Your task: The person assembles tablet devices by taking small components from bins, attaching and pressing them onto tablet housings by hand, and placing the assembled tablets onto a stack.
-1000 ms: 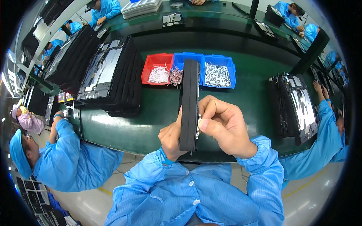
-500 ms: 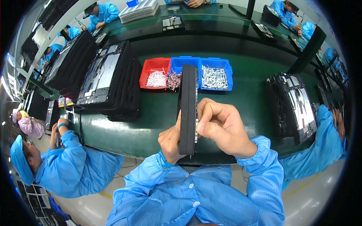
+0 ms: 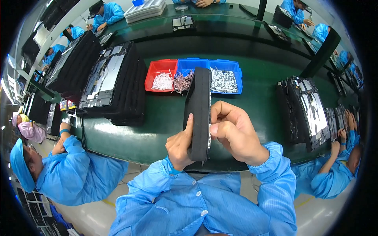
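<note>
The left hand point(image 3: 179, 146) grips a black panel point(image 3: 199, 112) from its left side, holding it on edge above the green bench point(image 3: 157, 126); the right hand point(image 3: 234, 131) clasps its right edge, fingers curled; beyond the hands sit a red bin point(image 3: 161, 74) and blue bins point(image 3: 226, 74) of small parts; stacked black trays point(image 3: 114, 86) lie to the left.

Red bin point(image 3: 161, 74) of white parts at eleven o'clock on green table point(image 3: 157, 126), two blue bins point(image 3: 226, 74) beside it at twelve. Black tray stacks point(image 3: 114, 86) at ten, more point(image 3: 305, 112) at three. Seated co-workers in blue coats point(image 3: 71, 173) at eight and four.
</note>
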Demonstrator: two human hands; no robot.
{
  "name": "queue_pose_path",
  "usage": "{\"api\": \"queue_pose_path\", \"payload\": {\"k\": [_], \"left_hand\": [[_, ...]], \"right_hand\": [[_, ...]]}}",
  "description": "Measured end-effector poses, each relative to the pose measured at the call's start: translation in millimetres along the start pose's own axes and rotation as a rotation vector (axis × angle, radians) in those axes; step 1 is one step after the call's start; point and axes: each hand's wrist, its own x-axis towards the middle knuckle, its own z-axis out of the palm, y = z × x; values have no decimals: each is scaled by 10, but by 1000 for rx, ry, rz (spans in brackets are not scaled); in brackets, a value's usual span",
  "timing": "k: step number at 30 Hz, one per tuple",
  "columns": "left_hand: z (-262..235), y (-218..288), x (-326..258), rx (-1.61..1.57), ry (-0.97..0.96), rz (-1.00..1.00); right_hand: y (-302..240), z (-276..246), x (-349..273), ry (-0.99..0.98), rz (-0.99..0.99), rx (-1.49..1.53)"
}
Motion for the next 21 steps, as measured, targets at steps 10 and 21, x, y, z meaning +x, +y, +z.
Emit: {"api": "queue_pose_path", "payload": {"k": [10,21], "left_hand": [[34,5,4,-110,-48,-33],[-51,215,504,-1293,-95,-931]], "right_hand": [[206,43,-184,-90,-149,-10],[412,-792,-1098,457,-156,-767]]}}
